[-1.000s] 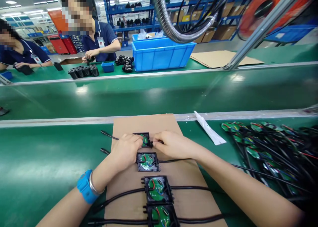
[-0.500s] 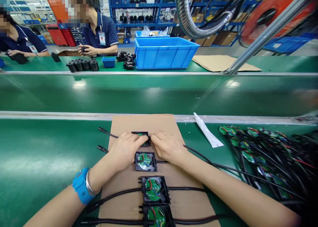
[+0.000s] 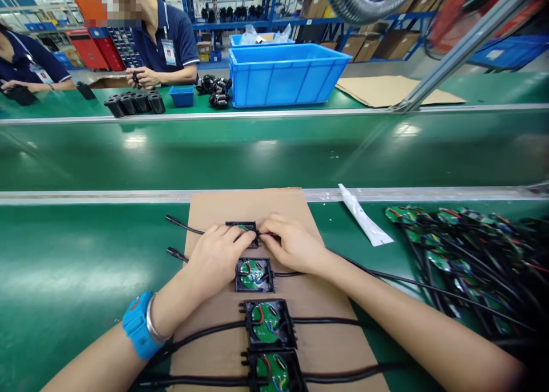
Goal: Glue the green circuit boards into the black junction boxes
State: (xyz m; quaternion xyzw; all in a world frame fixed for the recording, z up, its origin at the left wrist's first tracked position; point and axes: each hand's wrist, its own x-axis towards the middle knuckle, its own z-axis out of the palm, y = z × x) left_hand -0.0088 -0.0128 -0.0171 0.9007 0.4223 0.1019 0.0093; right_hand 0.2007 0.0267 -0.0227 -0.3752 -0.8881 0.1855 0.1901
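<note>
On a cardboard sheet lies a column of black open housings with green circuit boards inside. My left hand holds the farthest housing, thumb and fingers over its board and partly hiding it. Close beside its right edge, my right hand pinches the black cable with thumb and forefinger. Just nearer to me is a second housing, its cable passing under my right hand. Two larger-looking housings, a third and a fourth, sit nearest, with cables out both sides.
A white tube lies right of the cardboard. Farther right is a heap of wired circuit boards. Across the green bench stand a blue bin and a co-worker handling a small black part. A metal post rises at right.
My right hand's fingers have risen and now pinch the cable at the housing's edge more visibly. My left hand stays on the same housing. The view has tipped slightly downward.
</note>
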